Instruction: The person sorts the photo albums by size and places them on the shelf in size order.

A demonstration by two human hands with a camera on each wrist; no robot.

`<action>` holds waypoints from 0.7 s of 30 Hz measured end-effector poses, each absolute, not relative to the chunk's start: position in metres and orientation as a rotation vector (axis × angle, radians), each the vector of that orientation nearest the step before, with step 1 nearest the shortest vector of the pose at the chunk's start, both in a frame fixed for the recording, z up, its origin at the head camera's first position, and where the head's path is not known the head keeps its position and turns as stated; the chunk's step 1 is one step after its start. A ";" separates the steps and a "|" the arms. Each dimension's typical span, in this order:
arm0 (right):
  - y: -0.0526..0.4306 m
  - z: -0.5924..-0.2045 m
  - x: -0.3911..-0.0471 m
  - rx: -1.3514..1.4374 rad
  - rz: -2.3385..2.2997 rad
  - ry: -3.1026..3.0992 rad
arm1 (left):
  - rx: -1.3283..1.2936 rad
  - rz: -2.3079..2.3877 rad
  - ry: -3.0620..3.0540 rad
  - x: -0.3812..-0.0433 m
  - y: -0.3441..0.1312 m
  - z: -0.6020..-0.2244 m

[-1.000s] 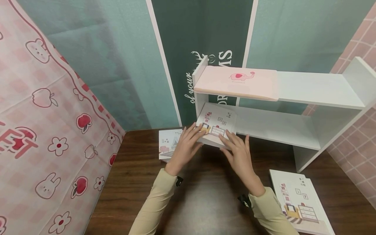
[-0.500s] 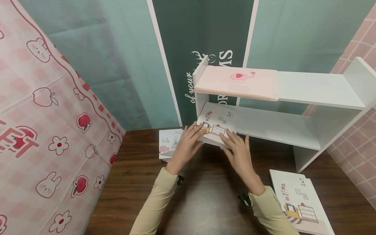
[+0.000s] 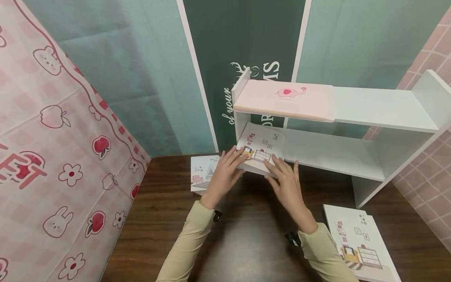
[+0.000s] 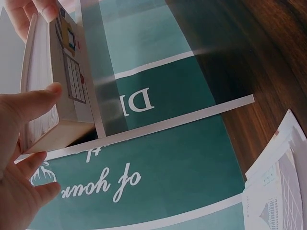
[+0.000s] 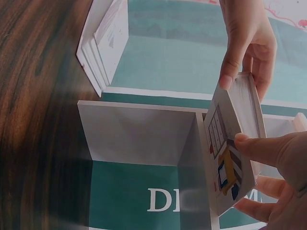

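A thick white book (image 3: 258, 145) with a printed room scene lies on the left part of the lower shelf, its near edge toward me. My left hand (image 3: 223, 174) grips its front left corner, with fingers over the cover. My right hand (image 3: 286, 182) holds the front right part, fingers on top and thumb low at the front edge. In the left wrist view the page edges of the book (image 4: 76, 91) show between the hands. The right wrist view has both thumbs against the printed face of the book (image 5: 220, 124), close beside the shelf board.
A white two-tier shelf (image 3: 380, 105) stands on the dark wooden table (image 3: 246, 243). A pink elephant-printed flat item (image 3: 285, 100) lies on its upper board. Other printed books lie at the left (image 3: 201, 176) and right (image 3: 359, 243). A pink patterned cloth (image 3: 70, 156) hangs at left.
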State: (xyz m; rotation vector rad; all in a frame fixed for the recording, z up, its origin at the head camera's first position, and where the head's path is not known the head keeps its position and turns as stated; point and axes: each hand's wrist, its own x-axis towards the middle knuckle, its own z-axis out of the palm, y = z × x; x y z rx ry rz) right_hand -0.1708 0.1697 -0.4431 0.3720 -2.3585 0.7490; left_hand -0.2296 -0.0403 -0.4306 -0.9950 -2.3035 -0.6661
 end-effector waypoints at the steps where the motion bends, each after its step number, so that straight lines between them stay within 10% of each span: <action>1: 0.170 -0.443 -0.171 0.373 0.751 -2.358 | -0.993 -0.665 -2.303 -0.230 -0.040 -0.431; 21: 0.169 -0.445 -0.177 0.360 0.754 -2.374 | -0.937 -0.628 -2.354 -0.231 -0.035 -0.434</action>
